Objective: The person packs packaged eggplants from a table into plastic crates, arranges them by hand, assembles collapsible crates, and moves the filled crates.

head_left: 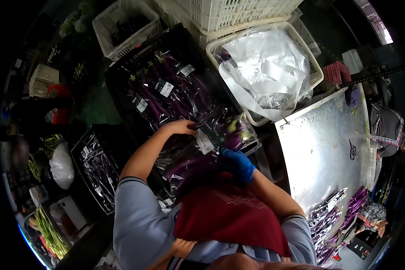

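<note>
A clear plastic bag of long purple eggplants [193, 167] with a white label lies across the front of my body. My bare left hand [183, 128] grips the bag's upper left part, fingers closed on the film. In a blue glove, my right hand [237, 164] is closed on the bag's right side; its fingertips are partly hidden. Rounder eggplants with green caps [236, 132] show through film just above the glove. Beyond my left hand, labelled bags of eggplants [166, 90] lie side by side in a black crate [117, 83].
A white basket [317, 72] holds clear plastic bags and a white strap. Stacked white crates [225, 15] stand behind it. At right, a metal table [324, 148] bears scissors [352, 150] and eggplants [326, 216]; people are beyond it. Another crate of bagged eggplants [96, 168] is at left.
</note>
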The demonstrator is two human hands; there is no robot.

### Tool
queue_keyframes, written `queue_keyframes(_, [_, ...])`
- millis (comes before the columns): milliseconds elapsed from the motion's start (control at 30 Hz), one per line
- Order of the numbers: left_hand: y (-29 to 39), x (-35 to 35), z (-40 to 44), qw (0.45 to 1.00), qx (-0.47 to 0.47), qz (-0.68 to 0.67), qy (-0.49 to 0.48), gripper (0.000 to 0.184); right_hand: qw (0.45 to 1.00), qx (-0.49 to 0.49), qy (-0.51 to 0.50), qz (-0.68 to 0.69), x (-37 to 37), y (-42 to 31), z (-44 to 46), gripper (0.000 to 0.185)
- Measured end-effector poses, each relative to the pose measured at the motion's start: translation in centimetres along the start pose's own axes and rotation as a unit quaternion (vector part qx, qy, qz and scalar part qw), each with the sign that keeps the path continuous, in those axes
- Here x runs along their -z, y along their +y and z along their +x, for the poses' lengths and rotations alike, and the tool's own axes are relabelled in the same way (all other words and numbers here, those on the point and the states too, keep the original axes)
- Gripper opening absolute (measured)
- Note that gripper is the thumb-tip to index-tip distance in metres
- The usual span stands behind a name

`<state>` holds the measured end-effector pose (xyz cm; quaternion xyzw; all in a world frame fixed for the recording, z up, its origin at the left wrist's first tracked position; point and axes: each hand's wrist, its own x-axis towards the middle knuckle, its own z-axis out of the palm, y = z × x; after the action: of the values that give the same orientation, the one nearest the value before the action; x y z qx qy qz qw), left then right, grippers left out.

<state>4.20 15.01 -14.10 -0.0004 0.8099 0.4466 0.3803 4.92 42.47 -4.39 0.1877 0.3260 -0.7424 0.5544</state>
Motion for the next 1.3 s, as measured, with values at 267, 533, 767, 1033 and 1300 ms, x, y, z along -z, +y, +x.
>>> queue_keyframes(267, [3.6,-11.2,-5.7,0.942,-0.110,0.229,0.218,0.045,0.972,-0.088,0.098,-0.195,1.3,-2.6,-2.8,0.030])
queue_keyframes(533, [5.2,-11.3,-3.5,0.916,-0.142,0.225,0.301,0.047,0.954,0.093,0.119,-0.261,4.3,-0.2,-5.0,0.032])
queue_keyframes(767, [5.3,-11.3,3.3,0.910,-0.083,0.331,0.235,0.064,0.881,0.244,0.145,-0.380,8.3,0.6,-11.7,0.036])
queue_keyframes(1033, [7.0,-6.6,3.1,0.860,-0.178,0.256,0.403,0.041,0.375,0.285,0.844,-0.254,36.3,0.0,-44.3,0.056])
queue_keyframes(1300, [27.7,-14.4,10.0,0.931,-0.301,-0.066,0.194,0.034,0.517,0.303,0.761,-0.249,40.9,4.2,-43.8,0.064])
